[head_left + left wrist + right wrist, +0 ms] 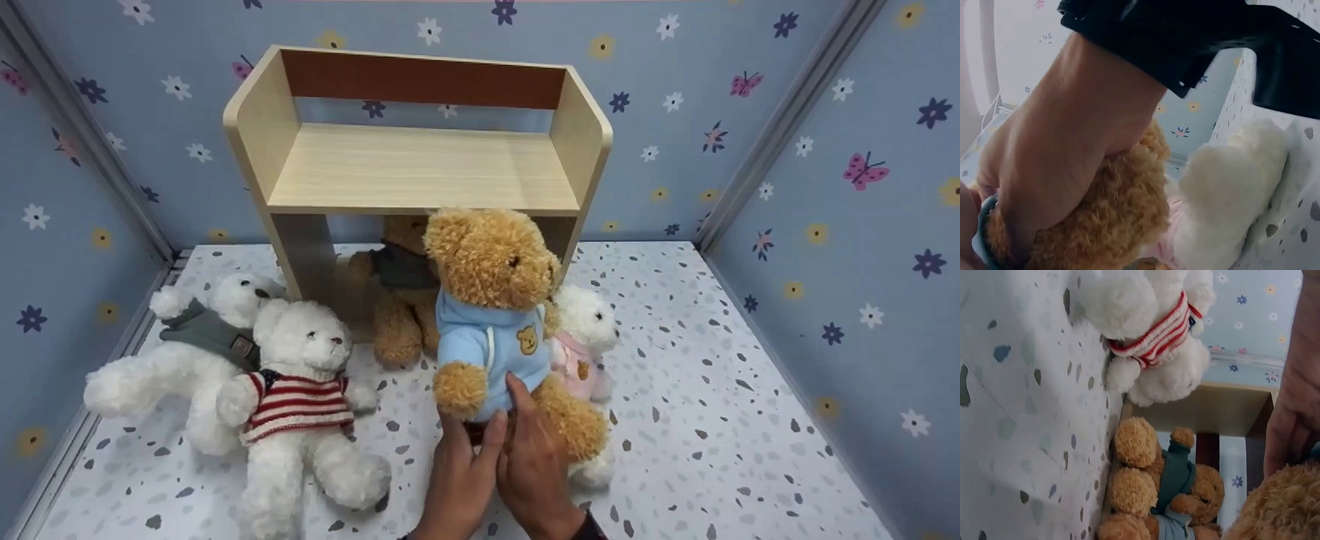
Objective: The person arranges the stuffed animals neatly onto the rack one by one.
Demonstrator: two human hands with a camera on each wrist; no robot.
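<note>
A brown teddy bear in a light blue hoodie (491, 330) is held up in front of the shelf, facing right. My left hand (459, 472) grips it low down, below its paw; in the left wrist view that hand (1061, 146) curls into the brown fur (1123, 208). My right hand (536, 465) holds its lower front, a finger lying up along the hoodie. Behind it, a brown bear in a dark green top (405, 266) sits in the shelf's lower opening. The right wrist view shows another brown bear in pale blue (1174, 526) beside that one.
The wooden shelf (420, 169) stands against the flowered back wall. To the left are a white bear in a striped sweater (300, 405) and one in a grey-green top (206, 334). A white bear in pink (585, 322) is partly hidden at the right. Walls flank the speckled floor (697, 450).
</note>
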